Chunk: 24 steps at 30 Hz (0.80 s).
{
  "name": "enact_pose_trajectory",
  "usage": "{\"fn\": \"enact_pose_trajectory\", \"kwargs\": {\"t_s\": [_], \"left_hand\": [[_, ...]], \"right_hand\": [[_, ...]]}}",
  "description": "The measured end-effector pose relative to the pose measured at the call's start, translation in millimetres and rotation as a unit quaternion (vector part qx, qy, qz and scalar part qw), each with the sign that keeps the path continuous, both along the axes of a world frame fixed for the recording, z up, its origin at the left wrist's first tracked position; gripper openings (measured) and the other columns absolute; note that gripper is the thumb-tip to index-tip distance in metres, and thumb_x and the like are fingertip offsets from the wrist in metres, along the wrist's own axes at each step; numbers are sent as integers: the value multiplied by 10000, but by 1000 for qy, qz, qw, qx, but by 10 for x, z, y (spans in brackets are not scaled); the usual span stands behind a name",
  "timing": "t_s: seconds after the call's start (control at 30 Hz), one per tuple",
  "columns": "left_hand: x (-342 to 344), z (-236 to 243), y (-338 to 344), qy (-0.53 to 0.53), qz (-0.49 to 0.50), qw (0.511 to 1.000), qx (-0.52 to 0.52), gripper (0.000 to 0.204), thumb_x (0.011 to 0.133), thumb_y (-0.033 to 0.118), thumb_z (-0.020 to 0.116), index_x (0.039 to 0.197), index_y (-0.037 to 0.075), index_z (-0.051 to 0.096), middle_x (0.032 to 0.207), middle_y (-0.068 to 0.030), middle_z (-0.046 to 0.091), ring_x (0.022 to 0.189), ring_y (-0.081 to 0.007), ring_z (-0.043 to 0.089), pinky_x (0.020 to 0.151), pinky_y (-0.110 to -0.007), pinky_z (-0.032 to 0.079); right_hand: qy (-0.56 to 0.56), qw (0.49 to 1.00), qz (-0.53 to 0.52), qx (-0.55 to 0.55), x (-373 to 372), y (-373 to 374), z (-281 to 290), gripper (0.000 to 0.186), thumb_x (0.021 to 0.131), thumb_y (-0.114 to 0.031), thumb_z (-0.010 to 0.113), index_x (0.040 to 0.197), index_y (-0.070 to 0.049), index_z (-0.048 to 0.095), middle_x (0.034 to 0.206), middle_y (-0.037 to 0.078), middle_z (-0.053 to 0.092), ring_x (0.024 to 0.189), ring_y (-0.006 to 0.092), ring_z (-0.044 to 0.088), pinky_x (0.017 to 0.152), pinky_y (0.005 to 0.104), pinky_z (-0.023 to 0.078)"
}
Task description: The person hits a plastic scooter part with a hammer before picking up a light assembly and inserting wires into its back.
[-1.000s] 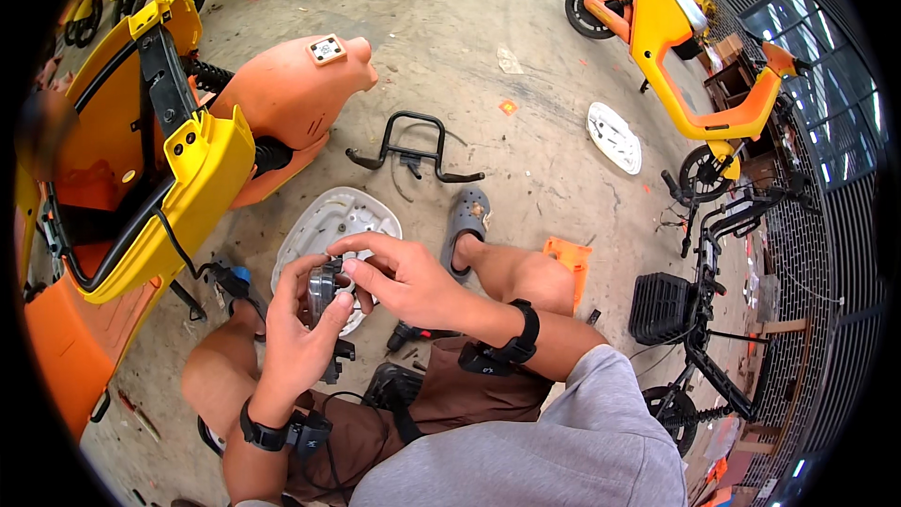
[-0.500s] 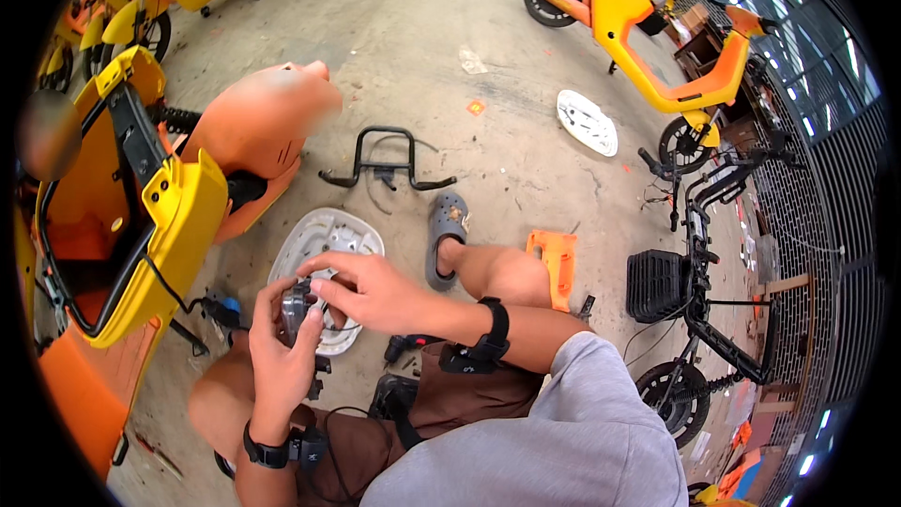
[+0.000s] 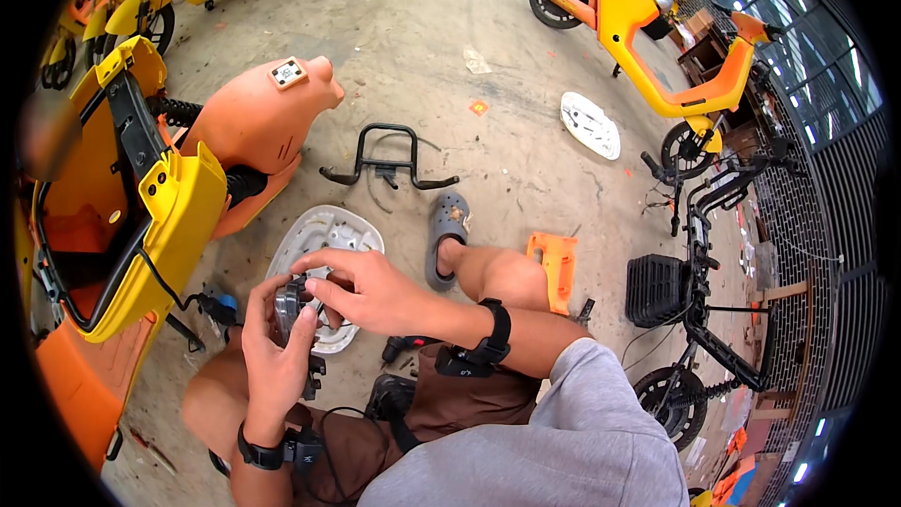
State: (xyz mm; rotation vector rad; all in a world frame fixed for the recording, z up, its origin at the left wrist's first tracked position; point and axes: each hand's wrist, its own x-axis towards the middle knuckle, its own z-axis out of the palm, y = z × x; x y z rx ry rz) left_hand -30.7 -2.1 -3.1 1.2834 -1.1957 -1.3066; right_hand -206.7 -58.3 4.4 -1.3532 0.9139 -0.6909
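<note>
My left hand is closed around a small dark part with a glossy, clear-looking cover, perhaps a scooter lamp. My right hand reaches across from the right, its thumb and fingers closed on the upper edge of that part. Its underside is hidden by my fingers. Just beyond and partly beneath my hands lies a white plastic shell on the floor. A black and red power tool lies by my leg, close to my right wrist.
A yellow and orange scooter body stands close on my left. Ahead lies a black tubular bracket; to the right are an orange panel, another white shell and a bare black scooter frame. A yellow scooter stands farther off.
Both hands have shifted very slightly left, keeping hold of the dark part. The thumbs have moved a little against it. Nothing else has visibly moved apart from a small shift of the view.
</note>
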Motion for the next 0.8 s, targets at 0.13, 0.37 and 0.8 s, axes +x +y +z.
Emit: {"fn": "enact_pose_trajectory", "kwargs": {"t_s": [0.13,0.37,0.8], "left_hand": [[-11,41,0,11,30,999,4,389,925,25,622,1284,-19,479,1138,-86,586,1023,-122,560,861,-261,493],[78,-6,-43,60,47,997,14,387,940,38,622,1291,-23,469,1137,-88,578,1010,-120,571,820,-254,514],[40,-57,-69,119,7,991,60,393,971,123,624,1304,-35,488,1071,-88,616,862,-143,635,729,-283,566]], "right_hand": [[-21,999,13,30,-8,17,-11,301,999,-139,541,1265,-8,592,739,36,631,610,68,550,539,259,444],[-21,1000,1,18,-12,43,24,311,970,-100,546,1245,36,592,712,60,629,589,90,534,551,284,440],[-53,998,-26,-4,-16,62,-80,297,958,-98,576,1211,55,606,834,108,711,723,123,656,689,286,525]]}}
